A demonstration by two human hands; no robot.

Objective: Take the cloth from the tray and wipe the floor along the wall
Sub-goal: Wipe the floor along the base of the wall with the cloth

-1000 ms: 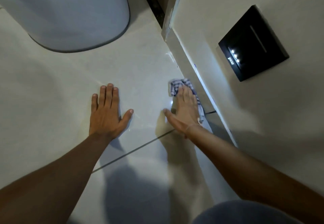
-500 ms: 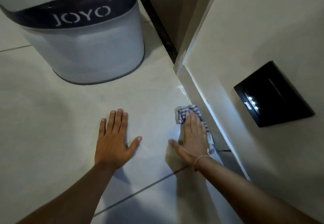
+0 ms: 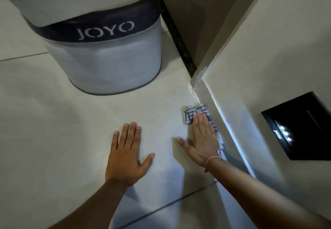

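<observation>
A blue-and-white checked cloth (image 3: 192, 113) lies on the pale tiled floor (image 3: 62, 139), tight against the base of the cream wall (image 3: 268, 40). My right hand (image 3: 202, 139) is pressed flat on top of it, fingers together pointing away from me, thumb spread left; most of the cloth is hidden under the palm. My left hand (image 3: 128, 153) rests flat on the bare tile to the left, fingers slightly apart, holding nothing. The tray is out of view.
A white bin (image 3: 107, 58) with a dark band reading JOYO stands on the floor ahead. A black wall plate (image 3: 300, 124) with small lit dots sits low on the wall at right. A dark threshold strip (image 3: 177, 40) runs past the wall corner.
My right hand has slid the cloth forward along the wall toward the corner. My view has tipped up, so the bin now shows more fully. The left hand stays planted.
</observation>
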